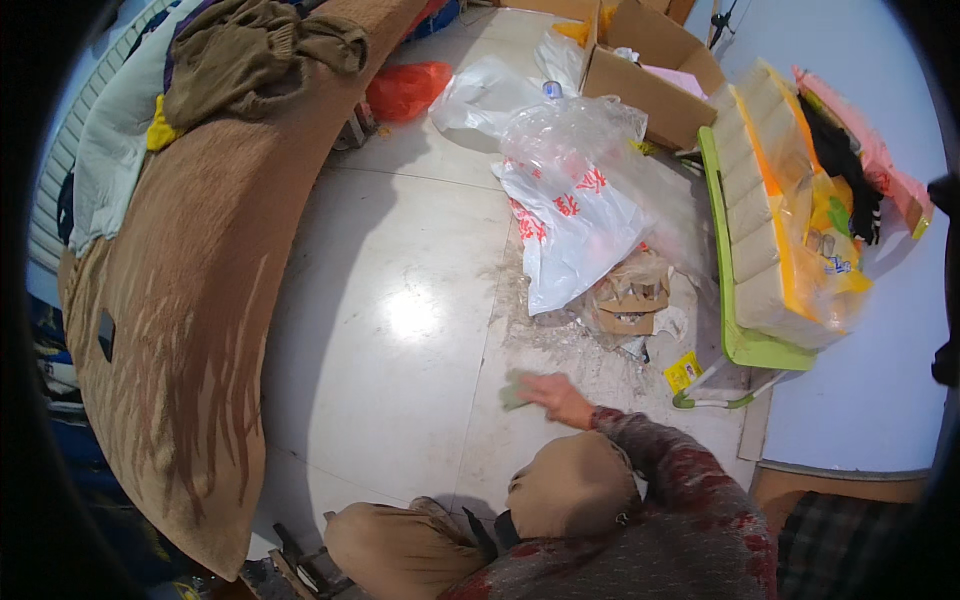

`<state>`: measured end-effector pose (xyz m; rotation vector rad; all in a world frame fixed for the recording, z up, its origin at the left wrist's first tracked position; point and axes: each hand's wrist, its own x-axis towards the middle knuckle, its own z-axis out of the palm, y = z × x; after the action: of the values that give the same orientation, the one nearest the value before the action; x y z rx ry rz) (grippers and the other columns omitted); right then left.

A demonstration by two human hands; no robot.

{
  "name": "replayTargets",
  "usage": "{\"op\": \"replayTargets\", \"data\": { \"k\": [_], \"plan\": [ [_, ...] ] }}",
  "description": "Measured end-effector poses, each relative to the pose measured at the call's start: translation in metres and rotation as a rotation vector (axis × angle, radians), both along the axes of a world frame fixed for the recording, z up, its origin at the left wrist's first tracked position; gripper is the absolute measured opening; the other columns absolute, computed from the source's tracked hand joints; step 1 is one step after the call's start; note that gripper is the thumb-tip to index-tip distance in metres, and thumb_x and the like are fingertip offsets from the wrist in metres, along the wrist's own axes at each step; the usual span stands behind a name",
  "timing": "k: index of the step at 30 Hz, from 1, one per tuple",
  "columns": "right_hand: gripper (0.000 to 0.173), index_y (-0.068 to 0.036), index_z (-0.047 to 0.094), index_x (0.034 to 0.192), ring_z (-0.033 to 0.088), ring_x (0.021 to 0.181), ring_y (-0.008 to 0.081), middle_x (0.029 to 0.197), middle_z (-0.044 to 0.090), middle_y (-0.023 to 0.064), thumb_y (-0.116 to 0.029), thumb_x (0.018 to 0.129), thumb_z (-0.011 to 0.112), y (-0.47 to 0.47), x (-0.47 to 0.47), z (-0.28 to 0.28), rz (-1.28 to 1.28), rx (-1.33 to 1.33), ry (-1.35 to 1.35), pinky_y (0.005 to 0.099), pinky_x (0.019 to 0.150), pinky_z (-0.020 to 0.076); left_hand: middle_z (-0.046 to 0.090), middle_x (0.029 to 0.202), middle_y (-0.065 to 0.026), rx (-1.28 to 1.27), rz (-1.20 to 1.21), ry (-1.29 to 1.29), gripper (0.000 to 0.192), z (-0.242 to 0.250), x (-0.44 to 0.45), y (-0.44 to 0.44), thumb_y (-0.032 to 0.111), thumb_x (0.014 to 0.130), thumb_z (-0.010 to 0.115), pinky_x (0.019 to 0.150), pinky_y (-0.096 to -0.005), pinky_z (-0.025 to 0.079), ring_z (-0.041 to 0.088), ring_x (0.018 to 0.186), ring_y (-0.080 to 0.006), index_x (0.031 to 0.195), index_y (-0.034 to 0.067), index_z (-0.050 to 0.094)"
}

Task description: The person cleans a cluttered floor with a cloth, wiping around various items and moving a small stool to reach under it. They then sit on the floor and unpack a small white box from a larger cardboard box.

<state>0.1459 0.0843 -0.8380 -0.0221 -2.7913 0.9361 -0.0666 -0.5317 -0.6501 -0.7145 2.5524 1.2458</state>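
Note:
My right hand (556,397) is stretched out low over the tiled floor (390,390), to the front of my knee. Its fingers are on a pale green cloth or pad (514,391), blurred, which lies at or just above the tiles. Dark smears of dirt (536,330) mark the floor beyond the hand. Just past them lie a white plastic bag with red printing (574,225) and a heap of torn cardboard scraps and wrapping (630,304). My left hand is out of view.
A brown blanket (217,195) drapes over a bed at left, with a phone-like dark object (106,335) on it. At right stands a green-edged folding table (716,247) bearing wrapped tissue packs (757,202). Beyond are a cardboard box (645,97) and a red bag (409,90); a yellow packet (682,370) lies near.

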Motion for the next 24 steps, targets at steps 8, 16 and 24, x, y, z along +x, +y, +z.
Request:
{"op": "replayTargets", "data": {
  "k": [8,16,24],
  "plan": [
    [0.071,-0.021,0.059,0.138,0.060,0.123,0.0337,0.144,0.056,0.0114,0.000,0.071,0.066,0.092,-0.050,-0.060,-0.063,-0.011,0.053,0.0437,0.097,0.0504,0.067,0.111,-0.0193,-0.109,-0.034,-0.062,0.034,0.040,0.052,0.044,0.020,0.098,0.055,0.078,-0.0415,0.053,0.066,0.091,-0.0306,0.124,-0.001,0.061],
    [0.033,-0.005,0.067,0.119,0.057,0.120,0.0411,0.124,0.065,0.0211,-0.023,0.094,0.055,0.246,-0.070,-0.062,-0.701,0.097,0.069,0.0477,0.103,0.0439,0.068,0.109,-0.0195,-0.159,-0.035,-0.111,0.032,0.070,0.103,0.042,0.019,0.098,0.054,0.077,-0.0414,0.054,0.067,0.089,-0.0307,0.123,0.000,0.062],
    [0.035,-0.008,0.071,0.117,0.058,0.119,0.0338,0.136,0.061,0.0153,-0.007,0.085,0.058,0.098,0.056,-0.037,-0.334,-0.043,0.114,0.0444,0.097,0.0463,0.069,0.108,-0.0193,-0.170,-0.177,-0.185,0.031,0.089,0.103,0.044,0.018,0.099,0.053,0.076,-0.0413,0.054,0.067,0.089,-0.0306,0.122,0.000,0.063]
  ]
}}
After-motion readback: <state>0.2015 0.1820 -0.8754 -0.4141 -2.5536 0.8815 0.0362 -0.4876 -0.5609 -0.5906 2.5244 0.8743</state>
